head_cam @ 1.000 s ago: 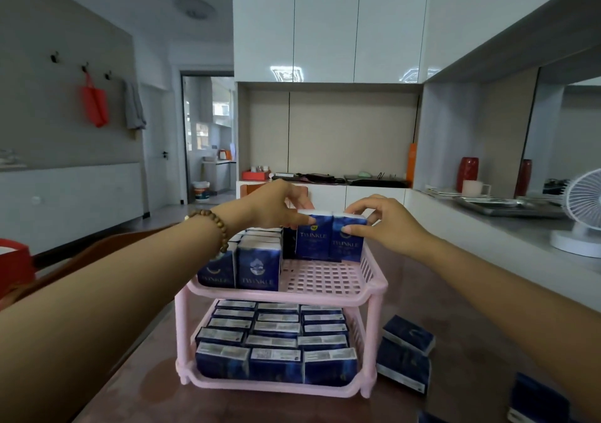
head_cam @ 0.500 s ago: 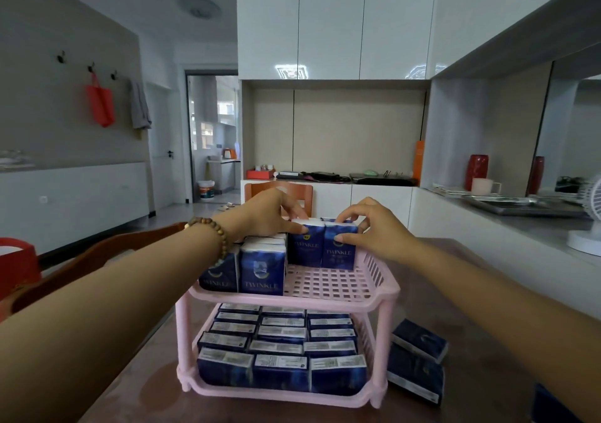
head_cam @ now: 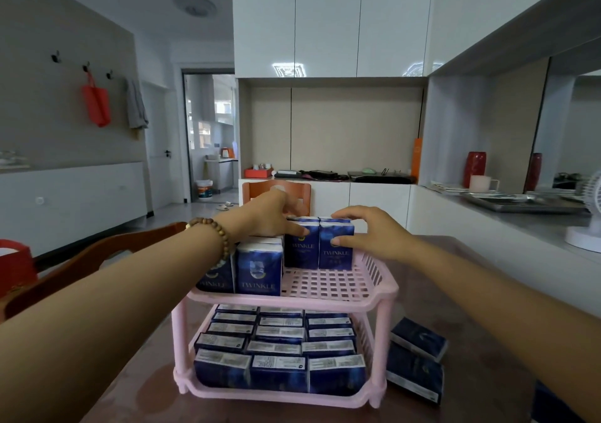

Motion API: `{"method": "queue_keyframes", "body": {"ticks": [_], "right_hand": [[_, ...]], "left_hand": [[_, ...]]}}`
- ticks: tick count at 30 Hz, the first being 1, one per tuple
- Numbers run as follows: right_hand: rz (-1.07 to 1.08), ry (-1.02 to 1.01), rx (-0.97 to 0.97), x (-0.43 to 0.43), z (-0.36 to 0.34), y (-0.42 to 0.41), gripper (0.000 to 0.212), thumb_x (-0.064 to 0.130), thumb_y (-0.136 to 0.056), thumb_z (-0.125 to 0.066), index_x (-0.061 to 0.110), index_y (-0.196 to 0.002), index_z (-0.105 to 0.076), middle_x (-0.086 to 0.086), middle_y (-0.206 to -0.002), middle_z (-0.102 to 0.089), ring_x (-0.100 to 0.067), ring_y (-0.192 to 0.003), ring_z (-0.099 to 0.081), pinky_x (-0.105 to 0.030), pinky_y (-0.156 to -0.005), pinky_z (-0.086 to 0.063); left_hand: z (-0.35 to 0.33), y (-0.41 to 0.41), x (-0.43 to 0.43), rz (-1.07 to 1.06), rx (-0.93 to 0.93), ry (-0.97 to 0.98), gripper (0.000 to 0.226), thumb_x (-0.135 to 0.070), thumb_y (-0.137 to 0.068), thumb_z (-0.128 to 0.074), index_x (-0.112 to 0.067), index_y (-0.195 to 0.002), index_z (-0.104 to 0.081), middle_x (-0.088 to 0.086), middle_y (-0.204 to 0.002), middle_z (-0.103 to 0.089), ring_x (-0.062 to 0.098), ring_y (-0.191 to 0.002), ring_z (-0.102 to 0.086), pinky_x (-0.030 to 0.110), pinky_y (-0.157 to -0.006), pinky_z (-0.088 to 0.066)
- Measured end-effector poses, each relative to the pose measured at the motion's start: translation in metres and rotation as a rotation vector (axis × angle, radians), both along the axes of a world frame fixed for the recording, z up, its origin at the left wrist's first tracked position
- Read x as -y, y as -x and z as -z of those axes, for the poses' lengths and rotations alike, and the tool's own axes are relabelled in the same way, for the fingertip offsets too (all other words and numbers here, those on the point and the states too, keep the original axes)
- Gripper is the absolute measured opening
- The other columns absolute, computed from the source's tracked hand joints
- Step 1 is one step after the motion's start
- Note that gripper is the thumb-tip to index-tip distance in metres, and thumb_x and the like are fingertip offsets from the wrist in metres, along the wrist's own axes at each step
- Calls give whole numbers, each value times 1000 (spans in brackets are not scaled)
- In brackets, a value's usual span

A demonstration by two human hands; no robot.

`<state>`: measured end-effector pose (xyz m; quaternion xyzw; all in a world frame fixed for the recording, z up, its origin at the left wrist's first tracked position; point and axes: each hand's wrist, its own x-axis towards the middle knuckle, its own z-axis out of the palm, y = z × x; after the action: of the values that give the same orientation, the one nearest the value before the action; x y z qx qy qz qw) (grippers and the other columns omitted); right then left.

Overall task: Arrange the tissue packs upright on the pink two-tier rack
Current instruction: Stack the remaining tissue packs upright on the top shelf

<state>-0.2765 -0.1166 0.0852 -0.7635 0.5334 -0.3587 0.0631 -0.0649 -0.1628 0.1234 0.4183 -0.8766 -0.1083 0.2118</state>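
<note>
I have a single wide-angle view, worn on the person's head. It looks forward and slightly down along both forearms, so the left hand (head_cam: 273, 217) and right hand (head_cam: 370, 230) sit mid-frame, close in. The pink rack (head_cam: 325, 304) with its tissue packs (head_cam: 318, 250) stands just below them on the table (head_cam: 481, 374), near the lens. Beyond, the view reaches the wall cabinets (head_cam: 328, 22) and a doorway (head_cam: 209, 136) at the left.
</note>
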Motion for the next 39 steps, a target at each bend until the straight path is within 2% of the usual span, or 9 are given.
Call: {"method": "queue_keyframes", "body": {"ticks": [5, 11, 16, 22, 27, 30, 32, 36, 39], "right_hand": [[-15, 22, 25, -1, 2, -1, 38, 21, -78, -74, 22, -114, -61, 5, -119, -58, -8, -106, -50, -25, -89, -39], [-14, 36, -26, -5, 3, -4, 51, 23, -78, -74, 23, -124, -53, 3, -127, -52, -10, -113, -48, -24, -98, -39], [-6, 23, -56, -10, -1, -5, 53, 26, -78, -73, 23, -126, -51, 1, -130, -50, -10, -113, -47, -24, -98, -38], [12, 49, -51, -29, -11, -3, 49, 29, -81, -70, 24, -127, -51, 1, -135, -48, -8, -119, -44, -18, -97, -30], [38, 82, -83, -80, -13, 15, 50, 34, -82, -67, 26, -129, -51, 6, -142, -41, 4, -118, -34, 0, -92, -24], [61, 14, -97, -125, -1, 35, 54, 48, -76, -64, 35, -127, -50, 11, -146, -35, 3, -126, -30, -22, -107, -26], [99, -42, -119, -153, 11, 51, 63, 62, -67, -59, 41, -126, -48, 15, -147, -32, 1, -130, -30, -29, -111, -28], [155, -178, -70, -192, 44, 81, 62, 65, -65, -59, 48, -124, -46, 20, -150, -25, -2, -135, -26, -33, -112, -27], [198, -256, 0, -210, 70, 99, 58, 59, -69, -60, 43, -125, -48, 19, -150, -25, -5, -137, -24, -34, -113, -25]], "left_hand": [[-1, 1, -4, 6, 12, -9, 36, -28, -83, -69, -19, -117, -65, -2, -122, -62, 11, -105, -53, 23, -83, -39], [0, 0, -13, 0, -19, -13, 37, -29, -84, -67, -21, -119, -62, -3, -122, -61, 14, -108, -54, 25, -85, -41], [-2, 0, -22, -17, -42, 32, 44, -28, -84, -68, -20, -125, -57, 0, -129, -58, 17, -117, -52, 27, -93, -42], [-5, -2, -50, 7, -102, 113, 43, -25, -85, -67, -19, -127, -56, -1, -136, -53, 15, -122, -49, 21, -90, -37], [3, 1, -94, 55, -15, 165, 47, -35, -87, -62, -24, -132, -51, -5, -138, -51, 15, -124, -49, 25, -98, -37], [12, 8, -127, 107, 46, 211, 46, -35, -89, -60, -24, -132, -50, -3, -133, -55, 10, -111, -52, 21, -90, -38], [21, 15, -146, 147, 68, 220, 51, -40, -89, -58, -25, -136, -46, -2, -134, -54, 9, -111, -52, 24, -92, -42], [43, 38, -180, 219, 99, 207, 59, -49, -89, -53, -28, -141, -37, -4, -146, -41, 14, -133, -38, 33, -108, -34], [63, 60, -198, 310, 80, 187, 57, -48, -89, -52, -28, -141, -38, -3, -145, -44, 15, -131, -41, 31, -107, -36]]}}
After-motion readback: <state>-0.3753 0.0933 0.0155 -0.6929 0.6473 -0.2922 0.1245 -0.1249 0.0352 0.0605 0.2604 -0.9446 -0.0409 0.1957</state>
